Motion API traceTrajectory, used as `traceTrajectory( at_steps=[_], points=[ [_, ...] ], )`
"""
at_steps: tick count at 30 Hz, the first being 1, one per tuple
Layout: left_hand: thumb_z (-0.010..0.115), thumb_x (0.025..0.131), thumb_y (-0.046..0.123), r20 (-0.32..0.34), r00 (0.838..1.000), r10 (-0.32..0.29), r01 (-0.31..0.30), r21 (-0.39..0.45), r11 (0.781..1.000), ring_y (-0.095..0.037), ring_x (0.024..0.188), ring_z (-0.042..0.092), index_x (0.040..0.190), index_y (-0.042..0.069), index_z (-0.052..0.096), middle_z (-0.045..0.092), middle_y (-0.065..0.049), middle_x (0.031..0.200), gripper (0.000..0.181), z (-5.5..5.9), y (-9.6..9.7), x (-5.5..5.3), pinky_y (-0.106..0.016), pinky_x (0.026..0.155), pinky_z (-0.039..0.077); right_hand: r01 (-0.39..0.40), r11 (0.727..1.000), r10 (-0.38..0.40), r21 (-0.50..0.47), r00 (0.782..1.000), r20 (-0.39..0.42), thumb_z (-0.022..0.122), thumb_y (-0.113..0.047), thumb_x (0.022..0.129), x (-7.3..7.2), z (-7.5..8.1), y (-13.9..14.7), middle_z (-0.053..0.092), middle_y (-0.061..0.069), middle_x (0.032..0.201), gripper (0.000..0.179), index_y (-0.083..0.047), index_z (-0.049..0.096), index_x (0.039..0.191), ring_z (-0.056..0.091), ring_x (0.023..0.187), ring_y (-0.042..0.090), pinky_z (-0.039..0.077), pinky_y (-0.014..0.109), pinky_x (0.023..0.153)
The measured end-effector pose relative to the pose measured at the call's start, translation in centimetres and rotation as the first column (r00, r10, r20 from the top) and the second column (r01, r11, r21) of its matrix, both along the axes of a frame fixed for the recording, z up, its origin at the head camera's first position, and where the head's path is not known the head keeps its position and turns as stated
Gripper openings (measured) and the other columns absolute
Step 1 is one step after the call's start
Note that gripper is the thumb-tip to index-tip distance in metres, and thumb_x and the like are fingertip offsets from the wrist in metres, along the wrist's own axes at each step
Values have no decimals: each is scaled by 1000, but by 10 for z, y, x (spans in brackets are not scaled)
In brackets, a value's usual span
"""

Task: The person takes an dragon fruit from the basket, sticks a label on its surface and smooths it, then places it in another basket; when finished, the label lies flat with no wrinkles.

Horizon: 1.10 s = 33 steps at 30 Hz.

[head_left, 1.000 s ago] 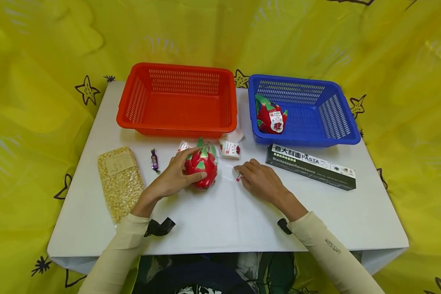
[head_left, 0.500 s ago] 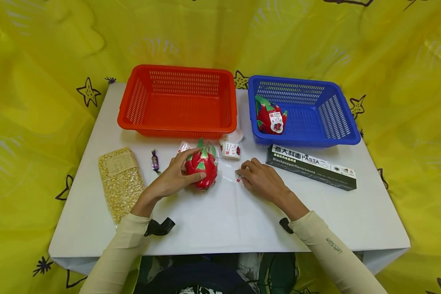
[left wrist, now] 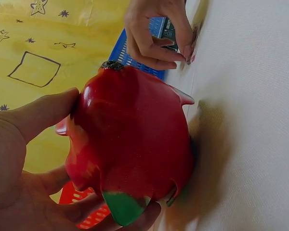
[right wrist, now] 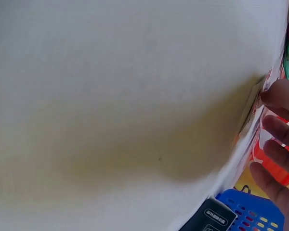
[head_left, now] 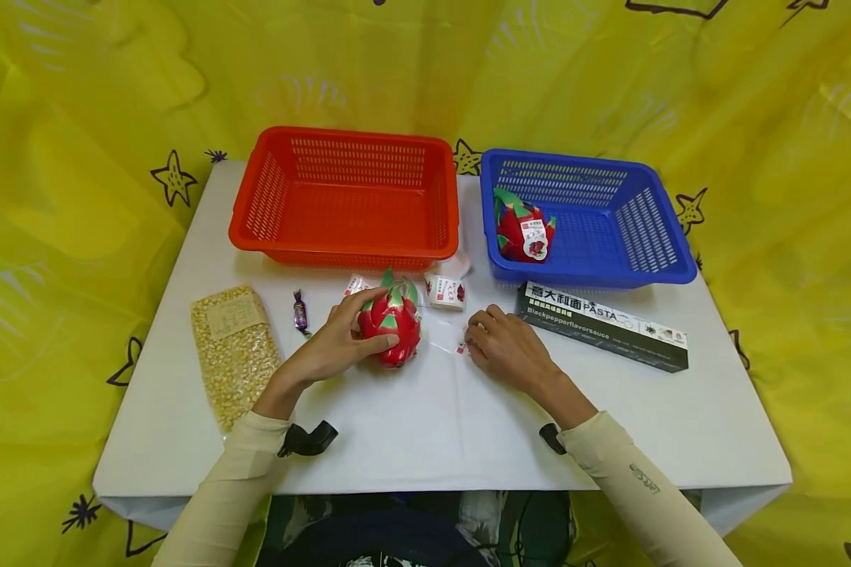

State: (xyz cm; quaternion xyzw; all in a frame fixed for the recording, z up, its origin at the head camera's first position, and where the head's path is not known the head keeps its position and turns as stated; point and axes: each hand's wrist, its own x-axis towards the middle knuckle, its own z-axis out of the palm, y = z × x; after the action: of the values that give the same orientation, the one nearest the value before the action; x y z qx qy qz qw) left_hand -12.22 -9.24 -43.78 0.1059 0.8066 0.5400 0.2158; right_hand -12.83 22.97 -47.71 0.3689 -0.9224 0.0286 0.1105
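Note:
My left hand grips a glossy red dragon fruit with green leaf tips, thumb on its near side. In the left wrist view the dragon fruit sits close to the white tabletop. To its right, my right hand pinches the end of a clear strip with a small red-printed label, low at the table surface. The fingertips partly hide that label. Behind the strip stands a roll of printed labels. Another label shows partly behind the left hand.
An orange-red basket stands at the back left. The blue basket at the back right holds another dragon fruit with a label on it. A pasta box, a wrapped candy and a bag of corn kernels lie on the table.
My right hand has shifted slightly to the right along the strip's end. The left hand keeps its grip on the dragon fruit in the same place.

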Motion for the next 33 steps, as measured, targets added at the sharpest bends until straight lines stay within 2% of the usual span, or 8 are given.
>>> traceTrajectory(
  at_steps=[4,10,13,17,21,25,30,33],
  points=[
    [79,97,32,0,1000,-2,2,-2,1000,-41,147,30,165,24,34,32,-17,164,82,0,0,1,-64,107,50,-28,998,28,-61,1000,-9,75,-10,92,3,-4,-1,74,6,100,5,-9,74,97,64,96,26,56,38,74],
    [79,97,31,1,1000,-1,1,-3,1000,-41,147,30,165,23,34,32,-18,163,82,0,0,1,-65,107,50,20,1000,-21,22,999,31,73,-14,96,6,-4,-4,74,8,112,28,-10,76,124,63,102,28,56,40,80],
    [79,97,31,-2,1000,-1,1,-2,1000,-41,147,30,165,22,34,32,-18,163,82,0,0,1,-65,107,50,25,998,-26,62,1000,9,74,-18,97,4,-2,-4,73,8,110,18,-11,79,113,61,101,29,54,40,79],
    [79,97,31,-4,1000,0,0,0,1000,-41,147,30,165,22,35,33,-18,163,82,0,0,0,-65,108,50,14,999,-13,35,1000,-21,74,-15,95,3,-1,-2,73,8,102,7,-8,74,98,61,97,28,53,39,77],
    [79,96,31,-9,1000,2,-2,-3,1000,-41,147,30,165,23,35,33,-18,163,81,0,1,0,-65,108,49,23,999,-23,-24,1000,12,74,-10,94,5,-2,-1,74,8,99,12,-7,72,106,62,94,28,54,39,76],
    [79,96,30,-11,1000,7,-7,-1,1000,-41,146,31,164,23,35,34,-18,162,81,0,1,0,-65,107,50,31,1000,-31,2,999,29,74,-12,96,6,-1,-1,73,8,104,24,-10,76,120,61,95,28,54,37,74],
    [78,97,31,-9,1000,8,-8,-4,1000,-41,146,31,164,23,35,34,-18,162,81,-1,1,1,-64,107,51,35,999,-35,11,999,19,76,-14,96,4,0,0,71,8,101,7,-10,79,101,60,95,28,54,37,73],
    [78,96,31,-1,1000,12,-12,-7,1000,-40,146,32,164,23,35,34,-17,161,81,0,2,1,-63,106,52,83,993,-74,-88,991,110,76,-14,95,6,1,3,72,6,100,5,-9,75,96,61,96,25,55,38,75]
  ],
)
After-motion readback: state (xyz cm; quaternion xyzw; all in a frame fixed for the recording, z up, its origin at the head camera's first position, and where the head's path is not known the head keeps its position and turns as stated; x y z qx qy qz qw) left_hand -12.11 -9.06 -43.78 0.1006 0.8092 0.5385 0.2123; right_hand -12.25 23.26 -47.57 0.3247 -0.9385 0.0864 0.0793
